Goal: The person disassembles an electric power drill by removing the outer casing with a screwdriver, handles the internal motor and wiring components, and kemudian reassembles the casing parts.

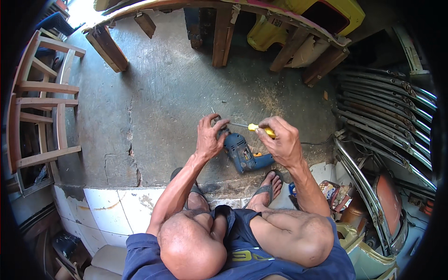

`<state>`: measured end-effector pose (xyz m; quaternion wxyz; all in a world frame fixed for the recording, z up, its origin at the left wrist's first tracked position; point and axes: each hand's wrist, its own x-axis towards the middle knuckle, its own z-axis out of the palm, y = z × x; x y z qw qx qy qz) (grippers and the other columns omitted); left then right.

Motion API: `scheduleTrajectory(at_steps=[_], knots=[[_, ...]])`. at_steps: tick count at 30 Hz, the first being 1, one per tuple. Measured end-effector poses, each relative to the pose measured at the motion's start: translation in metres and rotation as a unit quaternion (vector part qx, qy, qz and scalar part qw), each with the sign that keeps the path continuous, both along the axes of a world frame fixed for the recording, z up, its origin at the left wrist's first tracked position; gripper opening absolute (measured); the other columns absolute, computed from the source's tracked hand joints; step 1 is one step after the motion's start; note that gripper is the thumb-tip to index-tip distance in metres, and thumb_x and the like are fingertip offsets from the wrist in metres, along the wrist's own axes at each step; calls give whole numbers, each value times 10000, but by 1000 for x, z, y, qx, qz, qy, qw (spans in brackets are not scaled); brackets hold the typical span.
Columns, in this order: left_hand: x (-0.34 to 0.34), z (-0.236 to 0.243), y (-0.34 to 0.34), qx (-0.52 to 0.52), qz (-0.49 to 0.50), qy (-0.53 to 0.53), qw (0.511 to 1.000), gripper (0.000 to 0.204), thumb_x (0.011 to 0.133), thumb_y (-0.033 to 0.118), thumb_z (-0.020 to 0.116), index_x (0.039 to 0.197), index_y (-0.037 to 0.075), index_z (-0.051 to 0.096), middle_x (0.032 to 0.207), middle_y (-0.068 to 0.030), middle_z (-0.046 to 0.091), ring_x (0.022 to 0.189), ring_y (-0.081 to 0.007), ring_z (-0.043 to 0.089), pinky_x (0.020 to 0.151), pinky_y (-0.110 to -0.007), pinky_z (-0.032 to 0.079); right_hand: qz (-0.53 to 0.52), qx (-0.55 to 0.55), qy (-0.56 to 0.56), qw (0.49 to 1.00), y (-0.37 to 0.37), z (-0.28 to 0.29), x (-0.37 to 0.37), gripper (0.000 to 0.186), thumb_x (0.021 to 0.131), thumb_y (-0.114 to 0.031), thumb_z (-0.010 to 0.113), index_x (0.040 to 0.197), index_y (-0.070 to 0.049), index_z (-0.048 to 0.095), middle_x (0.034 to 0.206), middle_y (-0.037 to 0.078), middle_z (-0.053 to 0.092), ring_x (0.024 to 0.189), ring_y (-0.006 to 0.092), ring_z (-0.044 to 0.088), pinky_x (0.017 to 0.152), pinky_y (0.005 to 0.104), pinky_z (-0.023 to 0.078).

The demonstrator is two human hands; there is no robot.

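A blue power drill (237,148) with an orange-yellow trigger lies on the concrete floor in front of my feet. My left hand (210,134) is closed around its dark chuck end, which the fingers partly cover. A thin bit (213,110) points away from me beyond those fingers. In my right hand (283,137) is a screwdriver (253,127) with a yellow handle. Its metal shaft reaches left to the fingertips of my left hand, near the chuck; the tip's exact contact is hidden.
A wooden frame (46,100) stands at the left. Wooden legs (223,39) of a bench and a yellow plastic stool (266,32) are at the far side. Metal chair frames (382,116) are stacked at the right. Sawdust (269,99) and a dark cord (317,143) lie on the floor.
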<state>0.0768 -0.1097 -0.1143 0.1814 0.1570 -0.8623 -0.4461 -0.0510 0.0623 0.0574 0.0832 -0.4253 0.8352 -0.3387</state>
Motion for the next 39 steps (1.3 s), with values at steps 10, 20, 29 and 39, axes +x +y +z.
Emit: scheduleTrajectory(at_steps=[10, 20, 29, 39], knots=[[5, -40, -1, -17, -61, -96, 993, 341, 819, 228, 775, 1152, 167, 740, 1528, -166, 412, 1423, -414, 351, 1130, -566, 322, 35, 31, 10, 999, 0, -20, 12, 114, 876, -73, 709, 916, -9, 623, 851, 162, 634, 730, 371, 667, 626, 429, 550], [5, -42, -2, 14, -64, -92, 994, 307, 834, 226, 768, 1136, 178, 741, 1550, -172, 394, 1428, -419, 345, 1140, -561, 319, 39, 50, 24, 998, 0, -15, 12, 135, 861, -70, 714, 904, -13, 600, 844, 164, 617, 732, 388, 658, 627, 447, 545], [3, -39, -1, 17, -66, -90, 994, 306, 839, 216, 767, 1142, 178, 738, 1550, -175, 389, 1424, -416, 352, 1148, -550, 321, 51, 58, 38, 996, -4, -16, 11, 137, 860, -70, 711, 885, -10, 591, 831, 164, 615, 738, 382, 660, 632, 447, 547], [5, -37, -1, 25, -64, -100, 993, 299, 845, 211, 764, 1140, 172, 737, 1549, -187, 387, 1418, -418, 360, 1150, -546, 322, 63, 68, 36, 995, -10, -14, 12, 131, 864, -65, 699, 875, -6, 582, 829, 168, 612, 751, 381, 660, 650, 448, 546]])
